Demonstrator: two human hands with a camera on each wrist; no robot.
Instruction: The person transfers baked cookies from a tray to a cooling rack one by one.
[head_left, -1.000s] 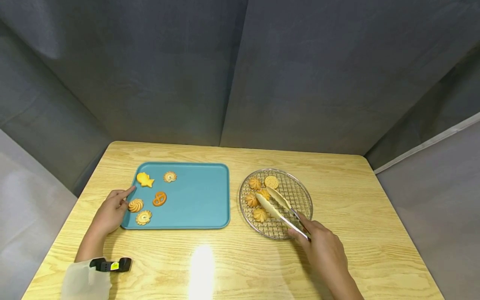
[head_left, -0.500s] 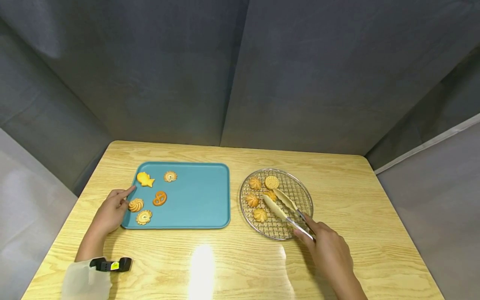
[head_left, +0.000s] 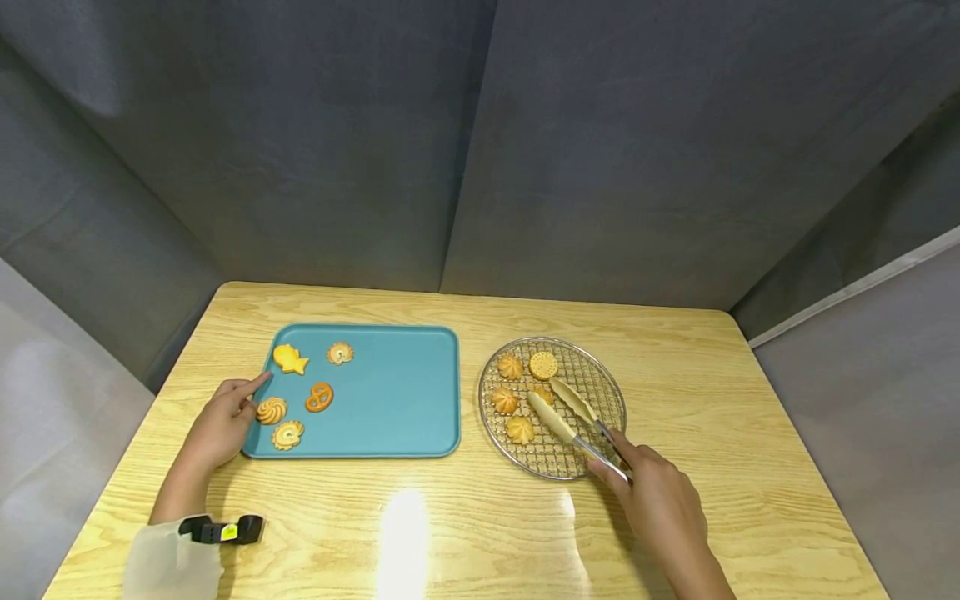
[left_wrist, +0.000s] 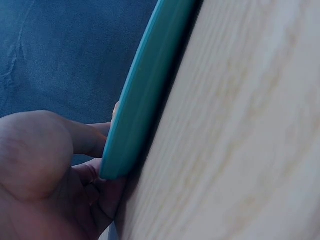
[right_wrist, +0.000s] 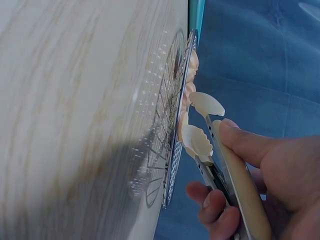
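Note:
My left hand (head_left: 222, 425) holds the left rim of a teal tray (head_left: 390, 400); in the left wrist view the thumb lies over the edge and other fingers curl beneath it. In my right hand (head_left: 660, 508) is a pair of tongs (right_wrist: 235, 175) with cream-coloured scalloped tips. The tips stand apart over a round wire cooling rack (head_left: 592, 400), beside a golden cookie (head_left: 543, 392) that they partly hide. Near it on the rack lie a round dotted cookie (head_left: 543, 365) and several swirled cookies (head_left: 520, 430).
On the tray are a fish-shaped cookie (head_left: 289, 359), a pretzel-shaped cookie (head_left: 319, 397), a spiral cookie (head_left: 272, 410) and two ring-like cookies (head_left: 287, 435). Tray and rack stand side by side on a wooden table (head_left: 480, 533). Grey curtains (head_left: 600, 150) enclose the back and sides.
The tongs in my right hand have shifted a little to the right. The golden cookie by their tips has also moved slightly right on the rack. My left hand has stayed put.

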